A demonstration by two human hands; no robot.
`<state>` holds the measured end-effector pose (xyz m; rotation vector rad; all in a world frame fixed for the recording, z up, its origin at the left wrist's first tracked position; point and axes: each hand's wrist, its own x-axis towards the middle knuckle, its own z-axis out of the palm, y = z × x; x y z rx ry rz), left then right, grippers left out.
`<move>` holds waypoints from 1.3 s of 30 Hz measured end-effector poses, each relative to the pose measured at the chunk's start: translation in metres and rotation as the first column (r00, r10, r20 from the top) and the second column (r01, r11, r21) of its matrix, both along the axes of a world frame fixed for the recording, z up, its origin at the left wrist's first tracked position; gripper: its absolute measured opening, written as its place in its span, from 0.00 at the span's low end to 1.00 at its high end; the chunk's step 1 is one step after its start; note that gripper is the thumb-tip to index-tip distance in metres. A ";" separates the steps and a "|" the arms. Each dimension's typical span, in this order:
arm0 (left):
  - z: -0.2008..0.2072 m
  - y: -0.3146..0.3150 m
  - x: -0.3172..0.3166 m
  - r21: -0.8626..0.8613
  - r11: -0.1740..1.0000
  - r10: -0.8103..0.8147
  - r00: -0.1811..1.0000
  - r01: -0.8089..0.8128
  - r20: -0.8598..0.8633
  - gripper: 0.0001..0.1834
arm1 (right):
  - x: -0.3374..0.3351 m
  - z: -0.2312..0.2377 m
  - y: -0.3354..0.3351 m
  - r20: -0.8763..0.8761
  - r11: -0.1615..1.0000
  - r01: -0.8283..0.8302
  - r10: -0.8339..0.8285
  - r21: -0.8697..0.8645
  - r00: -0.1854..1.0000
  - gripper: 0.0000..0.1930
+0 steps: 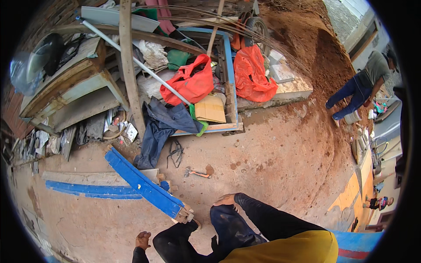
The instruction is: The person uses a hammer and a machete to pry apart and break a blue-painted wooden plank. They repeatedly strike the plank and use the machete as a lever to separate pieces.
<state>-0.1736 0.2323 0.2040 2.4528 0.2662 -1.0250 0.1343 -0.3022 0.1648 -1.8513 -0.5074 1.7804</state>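
My right hand (225, 200) lies over my bent right knee, fingers spread on the dark trousers, holding nothing. Out to the left of my other leg, my left hand (143, 240) hangs free with its fingers loosely apart. A blue-painted wooden beam (142, 184) slants across the ground, its rough near end close to my left foot. Beneath and beyond it lies a second blue-edged beam (94, 189). A hammer (197, 173) with an orange-and-dark handle rests on the ground ahead, touched by neither hand.
Ahead stands a blue-edged wooden frame (230, 79) filled with red bags (189, 81), cardboard (210, 109) and cloth. Dark fabric (164, 122) drapes over its corner. A worn wooden cabinet (72, 83) is at left. Someone in blue trousers (351, 94) bends near a bucket (352, 117) at right.
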 end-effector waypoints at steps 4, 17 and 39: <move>0.090 -0.142 -0.080 -0.077 0.223 0.876 0.234 -0.972 -0.421 0.40 | -0.074 0.101 -0.019 -0.049 0.981 0.089 -0.099 -0.174 0.994 0.55; 0.239 -0.118 -0.136 -0.206 0.356 0.707 0.407 -0.911 -0.579 0.36 | -0.166 0.286 0.046 0.315 0.810 -0.063 0.297 -0.583 0.901 0.50; 0.301 -0.299 0.202 -0.349 0.563 0.710 0.655 -0.749 -0.260 0.34 | -0.215 0.275 -0.423 0.455 0.165 0.948 -0.846 -0.272 0.278 0.32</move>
